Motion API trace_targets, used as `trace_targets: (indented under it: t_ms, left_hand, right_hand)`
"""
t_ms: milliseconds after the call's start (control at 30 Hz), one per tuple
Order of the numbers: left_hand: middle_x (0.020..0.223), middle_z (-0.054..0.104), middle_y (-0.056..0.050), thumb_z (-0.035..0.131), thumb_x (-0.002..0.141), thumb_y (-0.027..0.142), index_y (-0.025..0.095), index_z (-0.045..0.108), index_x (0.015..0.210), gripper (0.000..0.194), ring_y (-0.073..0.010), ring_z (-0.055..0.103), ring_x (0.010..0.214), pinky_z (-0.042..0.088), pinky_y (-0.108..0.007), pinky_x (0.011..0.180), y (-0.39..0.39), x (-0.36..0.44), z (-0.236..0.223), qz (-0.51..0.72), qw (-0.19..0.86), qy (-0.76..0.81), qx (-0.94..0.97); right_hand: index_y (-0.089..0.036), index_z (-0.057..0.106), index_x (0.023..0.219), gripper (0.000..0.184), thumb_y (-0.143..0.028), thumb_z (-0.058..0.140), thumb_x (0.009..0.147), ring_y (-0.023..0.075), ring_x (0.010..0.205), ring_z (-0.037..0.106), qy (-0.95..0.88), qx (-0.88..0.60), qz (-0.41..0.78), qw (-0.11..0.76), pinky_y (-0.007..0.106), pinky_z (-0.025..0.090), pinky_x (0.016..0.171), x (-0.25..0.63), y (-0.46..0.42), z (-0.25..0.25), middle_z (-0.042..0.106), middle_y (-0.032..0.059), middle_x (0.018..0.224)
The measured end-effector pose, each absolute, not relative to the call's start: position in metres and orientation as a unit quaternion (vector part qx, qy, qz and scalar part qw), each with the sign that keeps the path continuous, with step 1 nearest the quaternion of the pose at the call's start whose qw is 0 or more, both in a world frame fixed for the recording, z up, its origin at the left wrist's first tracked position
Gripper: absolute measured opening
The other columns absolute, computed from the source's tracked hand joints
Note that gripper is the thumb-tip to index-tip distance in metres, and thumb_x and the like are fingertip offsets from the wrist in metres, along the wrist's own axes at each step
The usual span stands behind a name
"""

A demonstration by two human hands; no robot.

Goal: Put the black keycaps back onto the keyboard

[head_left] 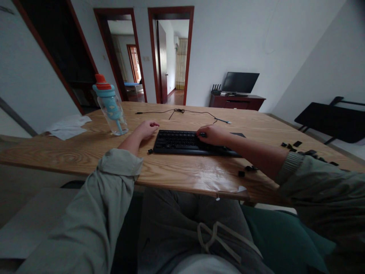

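Observation:
A black keyboard [179,142] lies flat on the wooden table in front of me. My right hand [212,135] is over its right half, fingers bent down and drawn together at the keys; whatever is between the fingertips is hidden. Just off the keyboard's left rear corner rests my left hand [148,129], its fingers loosely curved and apart, with nothing seen in them. One small black keycap [150,151] sits by the keyboard's front left corner. Another dark keycap [241,174] lies near the table's front edge, below my right forearm.
A clear bottle [114,112] with a blue and orange top stands left, beside crumpled white tissue [70,126]. Behind the keyboard runs a thin black cable [179,110]. Several small black pieces [310,153] are scattered at the right of the wooden table [176,171].

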State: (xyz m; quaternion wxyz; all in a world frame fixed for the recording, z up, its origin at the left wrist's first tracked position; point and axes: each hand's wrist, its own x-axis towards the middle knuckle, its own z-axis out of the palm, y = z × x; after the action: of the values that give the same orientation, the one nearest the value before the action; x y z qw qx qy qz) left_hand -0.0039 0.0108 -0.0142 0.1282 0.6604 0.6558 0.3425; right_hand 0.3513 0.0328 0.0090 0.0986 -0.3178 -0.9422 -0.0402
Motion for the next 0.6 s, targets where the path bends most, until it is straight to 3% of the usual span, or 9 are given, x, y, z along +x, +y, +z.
trace_targets:
  t_ms: [200, 400, 600]
  left_hand:
    - [0.109, 0.076, -0.011, 0.059, 0.078, 0.028, 0.018, 0.076, 0.101, 0.029, -0.0242, 0.069, 0.093, 0.054, -0.035, 0.086, 0.0089, -0.0023, -0.0125, 0.347, 0.118, 0.657, 0.659]
    - [0.109, 0.076, -0.012, 0.058, 0.079, 0.026, 0.015, 0.076, 0.103, 0.032, -0.0243, 0.07, 0.093, 0.054, -0.035, 0.085, 0.0111, -0.0028, -0.0121, 0.332, 0.109, 0.661, 0.664]
    - [0.106, 0.077, -0.01, 0.062, 0.077, 0.027, 0.018, 0.077, 0.098, 0.027, -0.0236, 0.07, 0.092, 0.054, -0.033, 0.085, 0.0116, -0.0029, -0.0129, 0.347, 0.114, 0.66, 0.656]
  right_hand:
    - [-0.021, 0.076, 0.109, 0.028, -0.03, 0.06, 0.088, 0.0203, 0.085, 0.068, -0.919, -0.376, 0.004, 0.119, 0.031, 0.05, 0.08, 0.3507, 0.036, 0.0097, 0.077, 0.0075, 0.1]
    - [-0.019, 0.078, 0.101, 0.024, -0.025, 0.058, 0.089, 0.0214, 0.091, 0.068, -0.938, -0.333, -0.002, 0.098, 0.031, 0.05, 0.085, 0.3488, 0.0385, 0.0133, 0.077, 0.0087, 0.103]
    - [-0.022, 0.077, 0.109, 0.028, -0.025, 0.059, 0.088, 0.0213, 0.086, 0.069, -0.934, -0.342, -0.004, 0.099, 0.032, 0.051, 0.081, 0.3504, 0.0403, 0.0117, 0.078, 0.007, 0.101]
